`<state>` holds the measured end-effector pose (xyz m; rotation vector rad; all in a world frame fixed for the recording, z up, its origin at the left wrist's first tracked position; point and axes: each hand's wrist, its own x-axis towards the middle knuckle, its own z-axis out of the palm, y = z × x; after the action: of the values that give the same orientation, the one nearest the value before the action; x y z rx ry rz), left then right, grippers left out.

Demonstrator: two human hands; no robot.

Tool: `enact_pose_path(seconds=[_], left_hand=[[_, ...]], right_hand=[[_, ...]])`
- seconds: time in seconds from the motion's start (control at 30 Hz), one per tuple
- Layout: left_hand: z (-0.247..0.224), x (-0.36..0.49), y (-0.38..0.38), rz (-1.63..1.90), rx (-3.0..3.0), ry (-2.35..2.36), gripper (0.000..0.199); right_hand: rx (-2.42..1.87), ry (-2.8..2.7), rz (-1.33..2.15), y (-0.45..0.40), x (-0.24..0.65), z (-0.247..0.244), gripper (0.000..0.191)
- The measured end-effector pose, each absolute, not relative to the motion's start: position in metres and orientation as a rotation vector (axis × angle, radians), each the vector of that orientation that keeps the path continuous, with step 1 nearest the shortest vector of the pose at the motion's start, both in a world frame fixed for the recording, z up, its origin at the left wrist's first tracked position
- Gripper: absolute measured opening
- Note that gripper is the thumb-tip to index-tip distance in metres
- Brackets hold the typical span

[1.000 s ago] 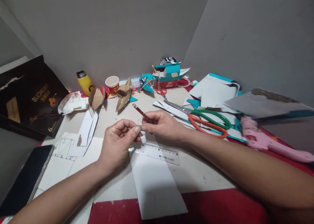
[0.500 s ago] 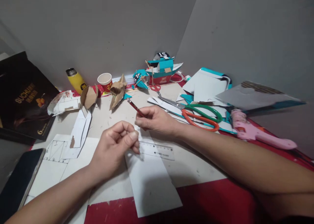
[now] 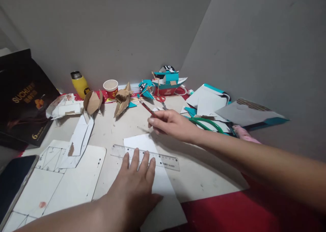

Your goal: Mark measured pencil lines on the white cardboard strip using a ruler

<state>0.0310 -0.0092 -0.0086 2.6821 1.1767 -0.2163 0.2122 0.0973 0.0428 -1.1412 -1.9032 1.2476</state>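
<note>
Fingers spread, my left hand (image 3: pixel 134 181) lies flat over a strip of white paper (image 3: pixel 163 184), its fingertips at the lower edge of a clear plastic ruler (image 3: pixel 168 161). The ruler crosses the strip at a slight slant. Above and to the right, my right hand (image 3: pixel 173 123) is closed around a dark red pencil (image 3: pixel 147 108), whose one end points up and left. The pencil's other end is hidden in the fingers. Left of the strip lies a white sheet with drawn lines (image 3: pixel 76 184).
Behind my right arm are green-handled scissors (image 3: pixel 207 122), cut card pieces (image 3: pixel 206 101) and a pink glue gun (image 3: pixel 243 133). A cardboard boat (image 3: pixel 123 99), paper cup (image 3: pixel 111 87), yellow bottle (image 3: pixel 80 84) and teal model boat (image 3: pixel 169 81) stand along the back. A phone (image 3: pixel 15 184) lies left.
My left hand has opened from a pinch and come down flat at the ruler on the paper strip. My right hand, still with the pencil, has shifted slightly right. The camera view has tilted a little.
</note>
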Motion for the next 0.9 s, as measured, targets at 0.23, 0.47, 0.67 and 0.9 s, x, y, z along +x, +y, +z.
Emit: enact_pose_path(seconds=[0.23, 0.47, 0.67, 0.9], left_hand=[[-0.010, 0.026, 0.000, -0.071, 2.678, 1.152, 0.083], [-0.010, 0.025, 0.006, 0.018, 2.699, 1.174, 0.091], [-0.012, 0.029, -0.003, -0.030, 2.742, 1.185, 0.086], [-0.018, 0.028, -0.007, 0.127, 2.881, 1.247, 0.084]], right_hand=[[-1.260, -2.414, 1.000, 0.064, 0.249, 0.035, 0.027], [-1.212, -2.694, 0.681, 0.051, 0.271, 0.009, 0.043], [-1.163, -2.758, 0.604, 0.064, 0.278, 0.006, 0.030], [-1.141, -2.784, 0.519, 0.080, 0.285, 0.009, 0.032]])
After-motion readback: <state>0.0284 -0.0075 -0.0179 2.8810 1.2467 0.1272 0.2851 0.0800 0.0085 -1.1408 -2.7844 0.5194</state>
